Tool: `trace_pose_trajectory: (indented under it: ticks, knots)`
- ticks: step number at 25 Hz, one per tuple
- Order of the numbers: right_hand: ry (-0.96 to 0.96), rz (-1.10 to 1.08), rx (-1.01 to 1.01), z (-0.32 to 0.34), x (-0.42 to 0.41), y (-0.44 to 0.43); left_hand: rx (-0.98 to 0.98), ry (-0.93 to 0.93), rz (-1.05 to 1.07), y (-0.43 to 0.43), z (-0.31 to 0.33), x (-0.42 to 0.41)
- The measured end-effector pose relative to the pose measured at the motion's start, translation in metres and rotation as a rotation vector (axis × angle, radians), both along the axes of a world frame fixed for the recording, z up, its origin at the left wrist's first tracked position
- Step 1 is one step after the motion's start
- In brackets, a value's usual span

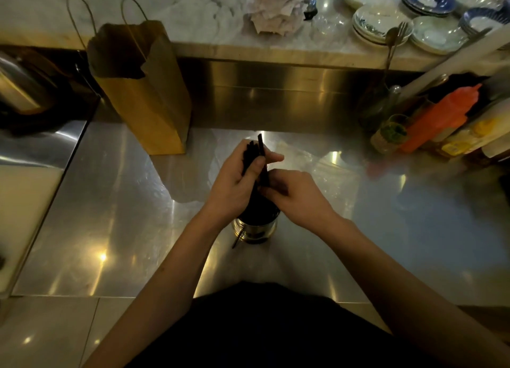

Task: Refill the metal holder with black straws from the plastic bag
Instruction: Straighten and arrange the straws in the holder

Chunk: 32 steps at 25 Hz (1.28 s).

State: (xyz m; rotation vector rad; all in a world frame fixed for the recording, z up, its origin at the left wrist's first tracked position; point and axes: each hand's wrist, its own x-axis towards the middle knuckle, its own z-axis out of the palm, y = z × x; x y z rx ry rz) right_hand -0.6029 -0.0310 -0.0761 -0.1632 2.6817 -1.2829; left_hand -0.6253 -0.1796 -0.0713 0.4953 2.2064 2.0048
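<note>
The brown paper bag (143,97) stands at the back left of the worktop (110,216), well apart from the work. My left hand (234,187) grips the bundle of black straws (255,158) round its middle, thumb across the front. The bundle stands nearly upright, with its lower ends inside the metal holder (255,228) directly beneath both hands. One straw rides higher than the rest. My right hand (295,195) is curled against the lower part of the bundle, fingertips pinching straws just above the holder's rim. The plastic bag (325,171) appears to lie flat on the worktop just beyond the hands — its outline is faint.

Procedure, as I judge it: loosen the left grip enough for the straws to slide, guide the ends inside the rim with the right hand, then tap the tall straw level. Release only when all ends are seated — let go early, the bundle may fan out and tip the holder.
</note>
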Motion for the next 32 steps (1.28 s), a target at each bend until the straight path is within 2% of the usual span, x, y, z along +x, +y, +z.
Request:
trace_pose_trajectory:
  ticks: [5, 8, 13, 17, 22, 26, 29, 32]
  knots:
    - [0.066, -0.157, -0.170, -0.005, 0.005, 0.003, -0.112, -0.016, -0.002, -0.007, -0.028, 0.003]
    - [0.104, -0.252, -0.237, -0.004, 0.009, 0.006, -0.272, 0.045, -0.009, -0.009, -0.031, 0.003]
    - [0.197, -0.269, -0.202, -0.001, 0.009, 0.006, -0.472, 0.172, -0.018, -0.010, -0.032, 0.008]
    - [0.231, -0.249, -0.138, -0.005, 0.013, 0.006, -0.427, 0.174, 0.071, -0.014, -0.034, 0.012]
    - [0.259, -0.160, -0.044, -0.014, 0.013, 0.005, -0.549, 0.328, 0.160, -0.016, -0.042, 0.013]
    - [0.261, -0.088, -0.043, -0.016, 0.015, 0.000, -0.530, 0.362, 0.192, -0.017, -0.044, 0.013]
    - [0.312, -0.130, -0.059, -0.017, 0.014, 0.000, -0.363, 0.276, 0.266, -0.019, -0.034, 0.016]
    - [0.423, -0.180, -0.037, -0.015, 0.014, 0.000, -0.264, 0.303, 0.320, -0.020, -0.023, 0.019]
